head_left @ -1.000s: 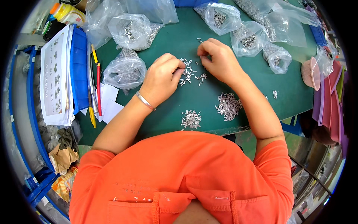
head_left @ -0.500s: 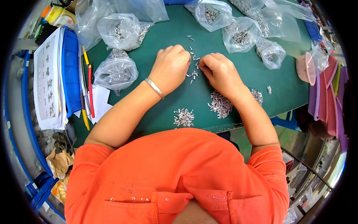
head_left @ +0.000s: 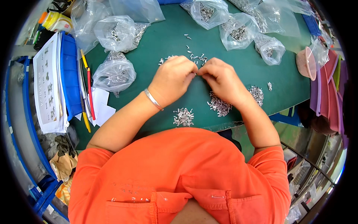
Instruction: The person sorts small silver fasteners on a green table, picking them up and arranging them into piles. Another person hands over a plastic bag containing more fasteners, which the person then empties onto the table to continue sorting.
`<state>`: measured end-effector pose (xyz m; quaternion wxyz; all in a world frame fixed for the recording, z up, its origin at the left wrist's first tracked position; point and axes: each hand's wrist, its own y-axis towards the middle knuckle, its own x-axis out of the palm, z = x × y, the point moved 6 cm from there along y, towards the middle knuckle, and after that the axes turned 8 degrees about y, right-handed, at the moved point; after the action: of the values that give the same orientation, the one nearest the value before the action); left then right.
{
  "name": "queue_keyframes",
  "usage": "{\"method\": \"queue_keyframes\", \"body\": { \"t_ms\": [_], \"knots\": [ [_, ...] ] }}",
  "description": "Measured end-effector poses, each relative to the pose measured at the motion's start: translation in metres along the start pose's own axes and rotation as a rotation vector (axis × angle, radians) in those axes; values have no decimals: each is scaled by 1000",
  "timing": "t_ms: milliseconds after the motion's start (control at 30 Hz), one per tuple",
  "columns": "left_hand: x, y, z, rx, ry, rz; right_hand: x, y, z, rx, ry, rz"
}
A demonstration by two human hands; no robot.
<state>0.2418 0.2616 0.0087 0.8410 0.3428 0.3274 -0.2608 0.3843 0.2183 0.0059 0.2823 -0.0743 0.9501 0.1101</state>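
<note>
Over the middle of the green table my left hand (head_left: 173, 79) and my right hand (head_left: 225, 79) meet, both closed in a pinch, fingertips almost touching. A tiny silvery piece (head_left: 196, 74) shows between them; the fingers hide most of it. Just beyond my knuckles lie loose small metal parts (head_left: 198, 58), with a few more farther out. Below my right wrist is a large pile of short metal pieces (head_left: 220, 105), partly covered by the hand. A smaller pile (head_left: 183, 117) lies nearer my body. A silver bangle (head_left: 153, 99) circles my left wrist.
Right of my forearm are another pile (head_left: 256, 95) and a small cluster of parts (head_left: 269, 86). Clear bags of metal parts (head_left: 115, 33) (head_left: 238, 31) stand along the far side. A blue bin (head_left: 71, 74), papers and pens line the left; a pink cup (head_left: 305, 64) stands right.
My hands have come together, fingertip to fingertip, and moved slightly toward my body. More loose parts now show beyond my left hand.
</note>
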Motion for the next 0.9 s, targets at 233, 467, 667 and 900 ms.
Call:
{"method": "queue_keyframes", "body": {
  "t_ms": [233, 467, 667, 900],
  "knots": [
    [12, -10, 11, 105, 50, 2, -18, -4, 1, 86, -29, 71],
    [2, -15, 6, 37, 161, -47, -10, -14, -3, -23, -77, 25],
    [-6, -20, -1, 47, 167, 17, 0, -13, -14, -132, -43, -31],
    [-11, -26, -1, 26, 154, 41, 7, -6, -20, -246, -21, 12]
  ]
}}
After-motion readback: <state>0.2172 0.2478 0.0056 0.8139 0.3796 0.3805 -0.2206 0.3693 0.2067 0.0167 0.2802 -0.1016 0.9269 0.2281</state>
